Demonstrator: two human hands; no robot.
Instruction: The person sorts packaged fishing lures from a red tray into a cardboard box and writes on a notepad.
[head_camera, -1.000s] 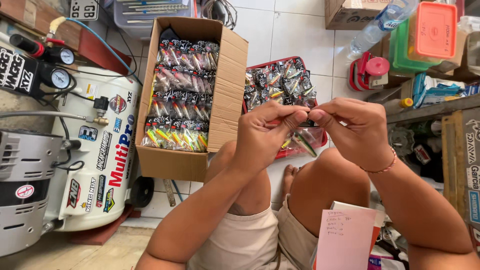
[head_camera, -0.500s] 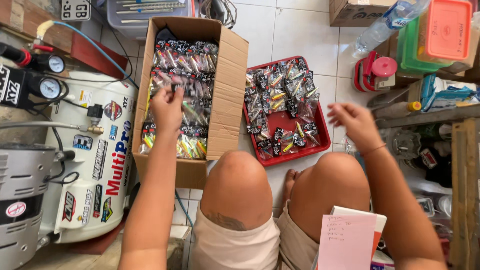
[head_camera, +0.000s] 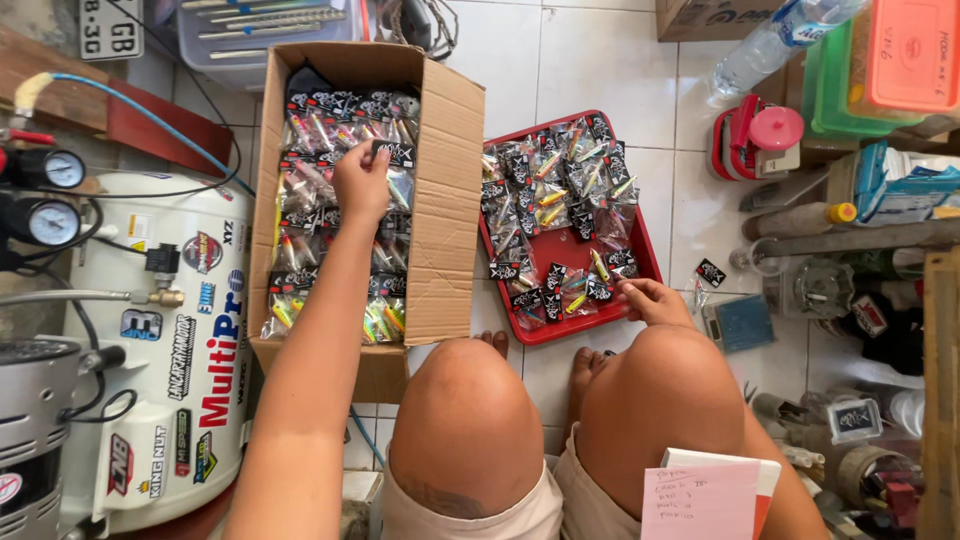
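White tiles: left hand (head_camera: 360, 182) pinches a packet (head_camera: 393, 153) over the nearly full box (head_camera: 448, 230); right hand (head_camera: 650, 302) fingers loose on tray (head_camera: 648, 262), many packets left.

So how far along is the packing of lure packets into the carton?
Done: the cardboard box already holds several rows of bagged lures. In hand: the left hand places one packet on the upper rows, while the right hand reaches into the red tray. Left: the tray is full of loose packets, and one lies on the floor tiles.
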